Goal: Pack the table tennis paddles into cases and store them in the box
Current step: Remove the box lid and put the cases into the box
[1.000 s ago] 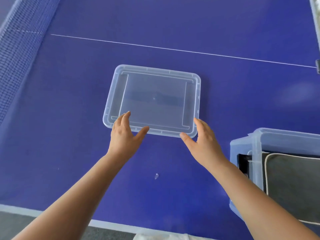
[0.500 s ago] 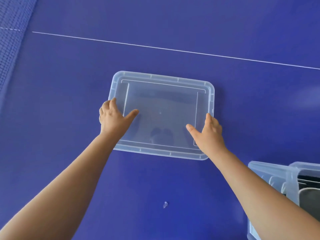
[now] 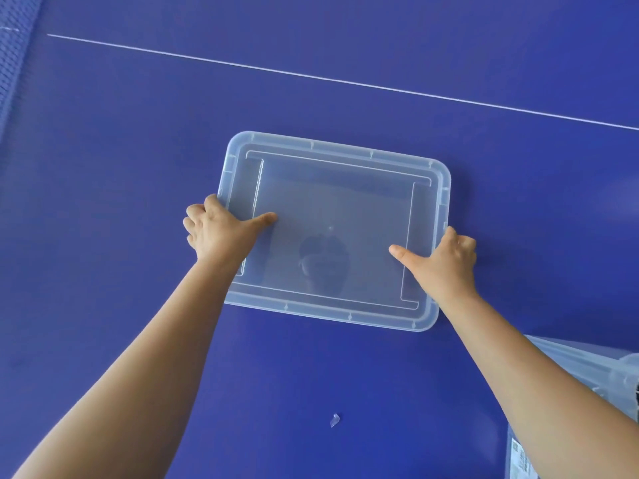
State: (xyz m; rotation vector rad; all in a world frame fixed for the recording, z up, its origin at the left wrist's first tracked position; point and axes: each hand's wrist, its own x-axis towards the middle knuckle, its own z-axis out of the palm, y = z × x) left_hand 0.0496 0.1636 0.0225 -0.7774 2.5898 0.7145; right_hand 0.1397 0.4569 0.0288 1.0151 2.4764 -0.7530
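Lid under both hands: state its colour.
Clear, frosted plastic lid; blue table shows through. Head view.

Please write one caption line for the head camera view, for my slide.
Left hand and right hand grip the short sides of a clear lid on the blue table.

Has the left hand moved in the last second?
Yes. The left hand went farther from the scrap on the table, from the near edge of the lid to its left edge.

A blue table tennis table (image 3: 103,236) is seen from above, crossed by a thin white line (image 3: 345,83). Dark net mesh (image 3: 14,46) is glimpsed at the upper left corner.
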